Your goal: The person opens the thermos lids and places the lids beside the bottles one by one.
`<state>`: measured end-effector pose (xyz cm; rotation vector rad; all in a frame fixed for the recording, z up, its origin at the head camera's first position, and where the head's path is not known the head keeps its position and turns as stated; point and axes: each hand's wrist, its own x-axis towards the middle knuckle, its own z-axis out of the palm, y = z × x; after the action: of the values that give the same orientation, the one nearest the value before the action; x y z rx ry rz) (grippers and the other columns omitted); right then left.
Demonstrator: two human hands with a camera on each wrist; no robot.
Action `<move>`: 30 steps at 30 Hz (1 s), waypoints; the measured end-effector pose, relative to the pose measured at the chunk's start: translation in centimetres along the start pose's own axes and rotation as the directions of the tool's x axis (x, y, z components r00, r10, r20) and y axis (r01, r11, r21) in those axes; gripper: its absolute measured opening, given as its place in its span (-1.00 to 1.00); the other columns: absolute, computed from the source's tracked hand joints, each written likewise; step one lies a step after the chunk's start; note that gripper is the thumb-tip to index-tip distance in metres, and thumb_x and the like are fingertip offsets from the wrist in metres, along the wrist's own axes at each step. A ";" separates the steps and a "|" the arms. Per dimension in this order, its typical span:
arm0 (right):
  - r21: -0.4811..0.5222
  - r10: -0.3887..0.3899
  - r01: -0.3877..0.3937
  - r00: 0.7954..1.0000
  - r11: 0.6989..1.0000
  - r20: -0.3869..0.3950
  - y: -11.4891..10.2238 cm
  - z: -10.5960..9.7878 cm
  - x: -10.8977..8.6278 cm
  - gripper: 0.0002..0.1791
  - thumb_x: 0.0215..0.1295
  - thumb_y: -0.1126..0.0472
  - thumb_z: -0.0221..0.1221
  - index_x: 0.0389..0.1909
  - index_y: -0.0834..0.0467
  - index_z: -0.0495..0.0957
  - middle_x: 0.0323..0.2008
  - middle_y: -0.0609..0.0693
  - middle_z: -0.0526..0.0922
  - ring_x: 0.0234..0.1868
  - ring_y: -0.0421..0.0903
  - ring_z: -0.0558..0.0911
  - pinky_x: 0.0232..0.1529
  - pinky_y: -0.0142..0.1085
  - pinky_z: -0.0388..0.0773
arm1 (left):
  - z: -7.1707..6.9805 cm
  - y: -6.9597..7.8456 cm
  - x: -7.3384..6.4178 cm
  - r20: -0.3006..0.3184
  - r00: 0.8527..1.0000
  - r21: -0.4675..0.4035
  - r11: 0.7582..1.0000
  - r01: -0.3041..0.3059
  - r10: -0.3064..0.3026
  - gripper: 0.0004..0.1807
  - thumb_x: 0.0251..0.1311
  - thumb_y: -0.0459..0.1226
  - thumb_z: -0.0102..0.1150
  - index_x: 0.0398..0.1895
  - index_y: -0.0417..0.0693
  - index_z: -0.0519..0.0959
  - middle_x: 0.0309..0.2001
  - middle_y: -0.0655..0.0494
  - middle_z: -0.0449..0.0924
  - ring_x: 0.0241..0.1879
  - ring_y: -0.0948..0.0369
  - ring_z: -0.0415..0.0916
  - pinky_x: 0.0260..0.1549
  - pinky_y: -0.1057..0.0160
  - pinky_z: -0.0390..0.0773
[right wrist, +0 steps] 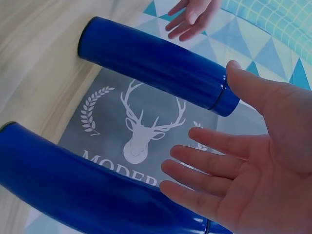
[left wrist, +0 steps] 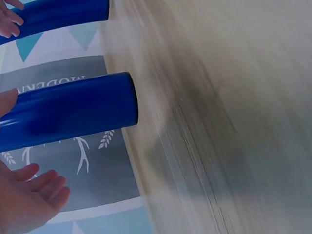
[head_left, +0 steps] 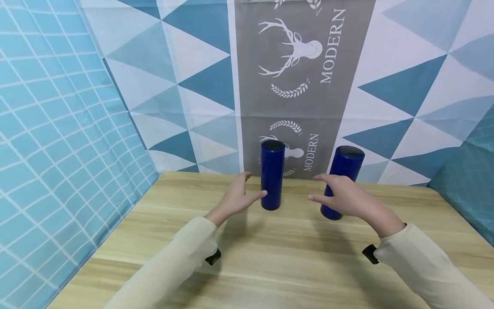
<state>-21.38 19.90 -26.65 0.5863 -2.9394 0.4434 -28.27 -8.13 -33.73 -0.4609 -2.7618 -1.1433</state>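
Observation:
Two dark blue cylindrical flasks stand upright on the wooden table (head_left: 270,257) near the back wall. My left hand (head_left: 252,186) is open beside the left flask (head_left: 272,176), its thumb tip at the flask's side and its fingers straight. In the left wrist view that flask (left wrist: 73,112) lies between the thumb and fingers of my left hand (left wrist: 31,165), ungripped. My right hand (head_left: 313,188) is open with spread fingers just in front of the right flask (head_left: 345,165) and hides its lower part. The right wrist view shows my right hand (right wrist: 204,119) close to that flask (right wrist: 73,190), not wrapped round it.
A patterned cloth backdrop (head_left: 301,64) with a deer print stands directly behind the flasks. A blue tiled wall (head_left: 58,150) borders the table on the left and another (head_left: 474,171) on the right. Bare wood stretches from my hands to the near edge.

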 end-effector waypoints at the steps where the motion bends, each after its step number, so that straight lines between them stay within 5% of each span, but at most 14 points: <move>1: 0.001 -0.008 0.008 1.000 1.000 -0.004 -0.1 -0.1 0.3 -0.32 0.30 -0.12 0.16 0.25 0.29 0.39 0.18 0.29 0.54 0.20 0.26 0.51 0.16 0.17 0.48 | 0.1 0.0 0.2 -0.003 1.000 -0.013 1.000 0.000 0.000 -0.10 0.10 0.10 0.26 0.39 -0.20 0.18 0.38 -0.15 0.30 0.38 -0.04 0.27 0.33 -0.07 0.34; 11: 0.034 -0.049 0.051 0.997 0.998 -0.057 -0.6 -0.8 3.1 -0.36 0.33 -0.08 0.14 0.25 0.28 0.39 0.19 0.28 0.53 0.20 0.25 0.52 0.19 0.15 0.47 | 1.1 0.8 1.8 -0.014 1.000 -0.096 0.995 -0.012 0.011 -0.06 0.08 0.09 0.29 0.40 -0.23 0.15 0.36 -0.23 0.30 0.37 -0.08 0.27 0.33 -0.10 0.33; 30: 0.185 -0.006 0.025 0.995 0.982 -0.103 -1.5 -0.8 7.6 -0.25 0.32 -0.15 0.13 0.38 0.19 0.22 0.33 0.24 0.39 0.28 0.21 0.45 0.23 0.13 0.45 | 2.8 1.0 3.5 -0.023 0.998 -0.361 0.931 0.047 -0.059 -0.12 0.05 0.01 0.35 0.35 -0.18 0.18 0.28 -0.17 0.38 0.29 -0.05 0.34 0.30 -0.07 0.35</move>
<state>-27.72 16.16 -24.22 0.5870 -2.8134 0.7300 -31.22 -4.71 -34.31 -0.3979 -2.5505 -1.6656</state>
